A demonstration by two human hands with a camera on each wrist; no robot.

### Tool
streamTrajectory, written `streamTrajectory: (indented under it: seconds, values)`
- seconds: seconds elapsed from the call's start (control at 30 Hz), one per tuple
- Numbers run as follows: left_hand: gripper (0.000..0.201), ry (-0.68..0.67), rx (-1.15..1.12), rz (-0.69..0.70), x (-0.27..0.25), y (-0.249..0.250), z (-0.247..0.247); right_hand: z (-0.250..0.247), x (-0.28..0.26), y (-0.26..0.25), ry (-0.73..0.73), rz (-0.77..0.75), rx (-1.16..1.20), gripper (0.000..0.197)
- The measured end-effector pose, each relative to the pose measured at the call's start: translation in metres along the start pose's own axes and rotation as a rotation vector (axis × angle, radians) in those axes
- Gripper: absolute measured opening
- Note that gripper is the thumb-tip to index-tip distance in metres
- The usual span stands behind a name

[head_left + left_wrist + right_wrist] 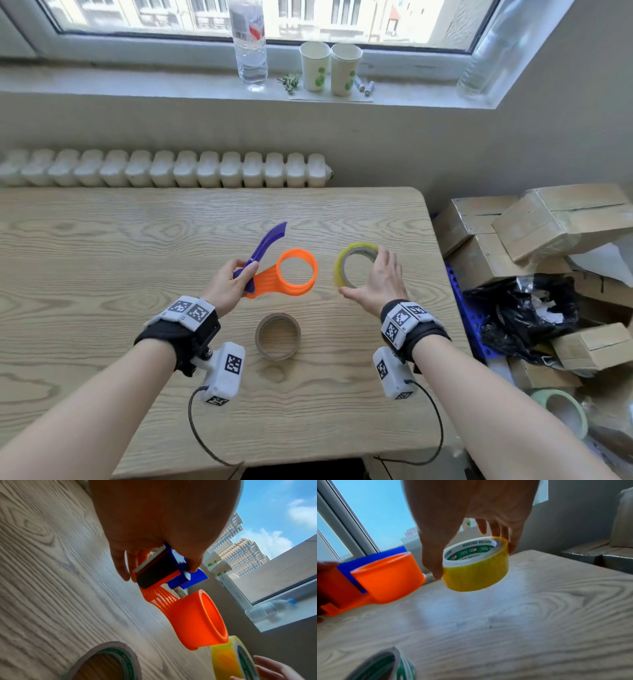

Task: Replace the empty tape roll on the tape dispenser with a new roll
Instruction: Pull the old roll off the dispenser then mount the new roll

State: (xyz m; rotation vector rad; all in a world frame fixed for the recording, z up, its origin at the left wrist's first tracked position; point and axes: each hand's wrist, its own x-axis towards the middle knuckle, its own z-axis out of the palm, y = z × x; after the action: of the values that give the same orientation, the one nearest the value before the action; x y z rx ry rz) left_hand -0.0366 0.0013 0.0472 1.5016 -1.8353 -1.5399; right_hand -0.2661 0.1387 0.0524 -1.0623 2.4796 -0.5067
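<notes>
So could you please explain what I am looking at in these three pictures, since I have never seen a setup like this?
No robot here: a person wears three cameras. One picture looks down from the head; the other two look along each wrist at the fingers. The left hand grips the orange and blue tape dispenser, whose drum is bare. The right hand holds a new yellow tape roll by its rim, just beside the drum and above the wooden table. The empty cardboard core lies on the table between the arms.
</notes>
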Motion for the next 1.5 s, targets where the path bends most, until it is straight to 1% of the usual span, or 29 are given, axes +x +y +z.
streamTrajectory:
  seconds: [0.17,0.27,0.4,0.5,0.6,0.8,1.03,1.17,1.33,1.5]
  values:
    - [0.024,0.022,-0.001,-0.009,-0.002,0.015,-0.003,-0.029,0.0,-0.027,0.073,-0.097,0.109,0.104]
    - [0.023,0.009,0.031,0.003,-0.008,0.023,-0.006,-0.04,-0.005,-0.046,0.039,-0.171,0.169,0.101]
    - [0.013,-0.01,0.059,0.03,-0.013,0.03,-0.009,-0.042,-0.016,-0.068,-0.001,-0.29,0.163,0.099]
    - [0.014,-0.02,0.054,0.068,-0.019,0.038,-0.008,-0.039,-0.024,-0.079,0.003,-0.369,0.13,0.099]
    - [0.014,-0.008,0.075,0.091,-0.027,0.047,-0.009,-0.039,-0.029,-0.083,0.007,-0.416,0.086,0.098]
    - [0.013,0.019,0.085,0.101,-0.033,0.042,-0.012,-0.039,-0.041,-0.082,-0.012,-0.468,0.016,0.098]
    - [0.014,-0.004,0.077,0.134,-0.04,0.045,-0.012,-0.032,-0.045,-0.077,-0.048,-0.502,-0.047,0.101]
    - [0.02,-0.059,0.06,0.179,-0.047,0.05,-0.012,-0.032,-0.046,-0.07,-0.048,-0.484,-0.014,0.102]
    - [0.013,-0.083,0.059,0.242,-0.058,0.063,-0.008,-0.032,-0.045,-0.065,-0.061,-0.471,0.024,0.105]
    - [0.015,-0.105,0.022,0.231,-0.06,0.071,-0.007,-0.04,-0.046,-0.064,-0.064,-0.468,0.106,0.107]
